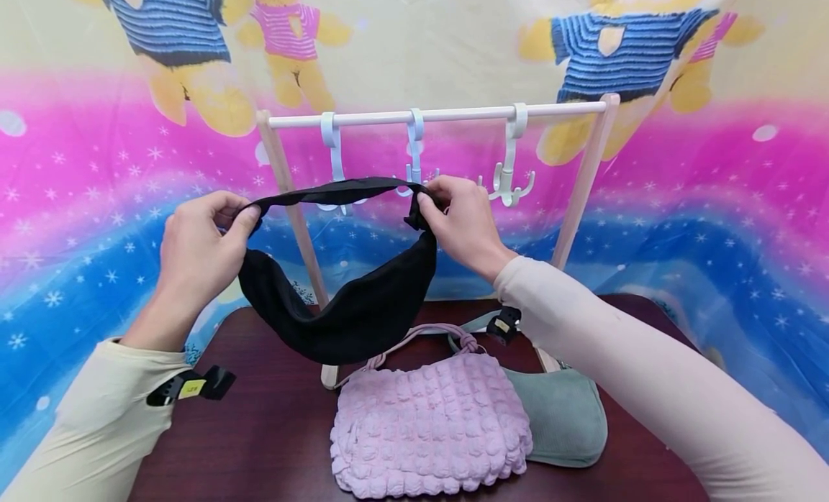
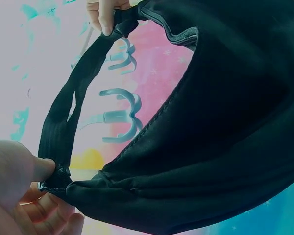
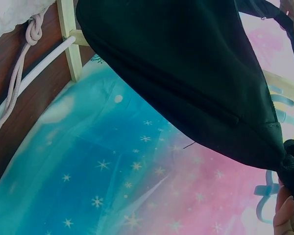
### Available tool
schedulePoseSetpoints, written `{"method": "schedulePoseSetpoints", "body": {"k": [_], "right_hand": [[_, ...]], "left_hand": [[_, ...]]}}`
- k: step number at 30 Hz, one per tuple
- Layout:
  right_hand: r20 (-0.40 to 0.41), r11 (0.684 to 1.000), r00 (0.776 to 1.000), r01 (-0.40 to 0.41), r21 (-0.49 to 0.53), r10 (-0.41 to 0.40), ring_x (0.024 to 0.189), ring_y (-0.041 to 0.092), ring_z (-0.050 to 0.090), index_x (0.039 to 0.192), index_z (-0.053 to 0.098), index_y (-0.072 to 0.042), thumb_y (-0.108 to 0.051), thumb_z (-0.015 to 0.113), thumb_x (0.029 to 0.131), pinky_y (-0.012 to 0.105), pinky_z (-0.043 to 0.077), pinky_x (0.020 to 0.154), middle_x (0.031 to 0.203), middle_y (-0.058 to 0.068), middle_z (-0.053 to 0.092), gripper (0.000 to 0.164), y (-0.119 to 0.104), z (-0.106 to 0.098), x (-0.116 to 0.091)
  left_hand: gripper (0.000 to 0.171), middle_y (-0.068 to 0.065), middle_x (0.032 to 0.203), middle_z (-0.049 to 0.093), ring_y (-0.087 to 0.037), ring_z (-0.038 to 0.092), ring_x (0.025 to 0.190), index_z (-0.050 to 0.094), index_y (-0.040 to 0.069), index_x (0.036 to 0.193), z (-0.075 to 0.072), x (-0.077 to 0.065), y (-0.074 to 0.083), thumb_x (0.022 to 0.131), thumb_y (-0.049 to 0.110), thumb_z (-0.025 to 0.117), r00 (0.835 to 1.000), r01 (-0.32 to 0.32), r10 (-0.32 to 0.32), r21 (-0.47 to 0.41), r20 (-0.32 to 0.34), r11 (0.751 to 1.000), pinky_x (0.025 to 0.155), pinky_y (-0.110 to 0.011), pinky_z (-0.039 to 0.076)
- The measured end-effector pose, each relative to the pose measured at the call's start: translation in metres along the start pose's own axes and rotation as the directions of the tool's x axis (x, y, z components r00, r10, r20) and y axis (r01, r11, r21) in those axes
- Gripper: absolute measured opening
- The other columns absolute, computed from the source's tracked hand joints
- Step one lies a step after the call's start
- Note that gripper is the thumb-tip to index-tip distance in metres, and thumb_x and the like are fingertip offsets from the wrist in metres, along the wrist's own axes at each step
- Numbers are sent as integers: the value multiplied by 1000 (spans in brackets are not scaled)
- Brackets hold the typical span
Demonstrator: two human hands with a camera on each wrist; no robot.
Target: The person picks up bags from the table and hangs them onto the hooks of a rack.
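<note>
A black shoulder bag [image 1: 350, 311] with a zip along its opening hangs in the air between both hands. My left hand [image 1: 204, 247] pinches one end of its strap between thumb and fingers. At the strap's other end, by a knotted part, my right hand [image 1: 463, 218] pinches it. Between them the strap [image 2: 63, 112] arches over the bag's sagging body. Behind it, white hooks [image 1: 510, 157] hang from the rod of a wooden rack [image 1: 447, 116]; the bag and right hand partly cover the left and middle ones.
On the dark wooden table [image 1: 246, 416] lies a pink puffy bag [image 1: 430, 426] with a knotted strap, overlapping a grey-green bag [image 1: 560, 416]. The rack's legs stand behind them. A printed cloth [image 1: 712, 221] with bears and snowflakes covers the wall.
</note>
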State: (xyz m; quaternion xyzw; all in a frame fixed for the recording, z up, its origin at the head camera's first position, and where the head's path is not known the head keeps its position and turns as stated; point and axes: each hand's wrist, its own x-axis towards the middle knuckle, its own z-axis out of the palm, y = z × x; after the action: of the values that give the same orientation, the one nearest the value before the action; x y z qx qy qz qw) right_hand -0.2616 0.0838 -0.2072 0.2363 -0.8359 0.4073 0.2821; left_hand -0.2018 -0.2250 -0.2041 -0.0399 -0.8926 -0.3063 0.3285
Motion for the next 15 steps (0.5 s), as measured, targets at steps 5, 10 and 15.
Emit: {"method": "schedulePoseSetpoints", "body": {"k": [5,10,15], "right_hand": [[0,1000,1000,-10,7,10,88,21,74,112,72,-1,-16,63,100,36,57,83,103,13,78,22,-1,1,1],[-3,1000,1000,-8,5,8,87,21,74,111,73,-1,-16,63,99,35,56,81,102,13,78,21,-2,3,2],[-8,1000,1000,-7,14,7,85,20,73,110,73,-1,-16,63,100,35,55,81,100,12,79,21,-4,4,4]], "left_hand": [[33,-20,101,71,-27,62,91,73,5,113,0,0,2,103,31,56,1000,1,-1,-7,-22,1000,71,-37,41],[34,-22,101,71,-29,63,92,73,5,113,-1,1,3,103,32,55,1000,6,-6,-4,-27,1000,72,-37,41],[36,-22,102,72,-29,63,93,72,4,115,-1,3,4,104,34,55,999,10,-11,-11,-31,1000,72,-36,40]]}}
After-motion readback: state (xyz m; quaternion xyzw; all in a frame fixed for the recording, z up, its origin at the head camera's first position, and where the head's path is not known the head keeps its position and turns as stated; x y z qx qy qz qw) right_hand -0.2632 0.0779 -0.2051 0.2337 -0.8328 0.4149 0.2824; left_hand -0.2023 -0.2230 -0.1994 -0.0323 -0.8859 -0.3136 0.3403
